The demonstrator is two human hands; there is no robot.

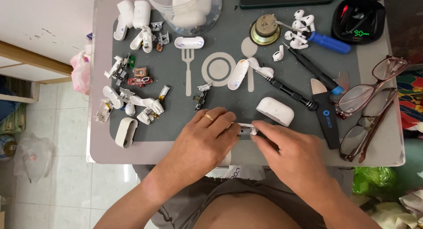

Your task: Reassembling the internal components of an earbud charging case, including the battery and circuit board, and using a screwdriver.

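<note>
Pinching a small white part (246,130) between them, the left hand (205,143) and right hand (286,152) are closed on its two ends, just above the near edge of the grey mat (220,44). A steady, even pull seems called for, kept low so nothing is flung. A white case shell (275,111) lies just beyond the right hand, loose fragments (132,103) crowd the left, and the table (387,154) edge is close.
</note>
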